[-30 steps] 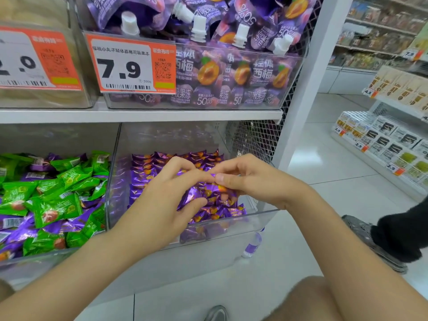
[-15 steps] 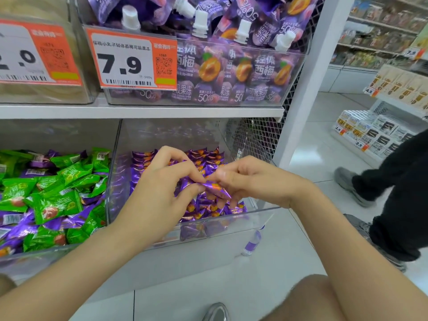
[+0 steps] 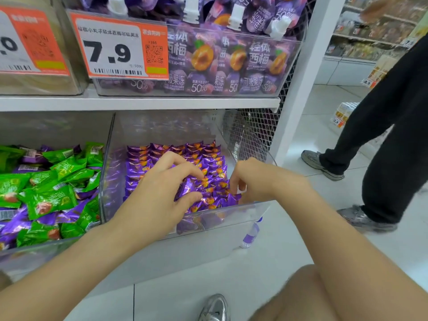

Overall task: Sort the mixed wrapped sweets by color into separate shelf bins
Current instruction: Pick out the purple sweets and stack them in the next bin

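Head view: the right-hand clear bin [image 3: 220, 218] holds only purple sweets [image 3: 176, 154], most of them lying in tidy rows, so that colour looks largely settled; the left-hand clear bin [image 3: 27, 256] is the unfinished part, with green sweets [image 3: 46, 200] on top and stray purple sweets [image 3: 14, 224] scattered among and under them; by my judgement a fair number of purple ones have yet to be carried across, and the green pile has not been put in order.

The left hand [image 3: 157, 200] reaches over the front wall of the right-hand bin, palm down, fingers curled; thumb and forefinger appear to pinch one purple wrapped sweet [image 3: 186, 187] just above the front rows. The right hand [image 3: 254, 179] hangs over the bin's front right corner, wrist raised, fingers bent downward with the tips among the sweets; whether it has hold of one I cannot tell. Both forearms come in from below, apart from each other.
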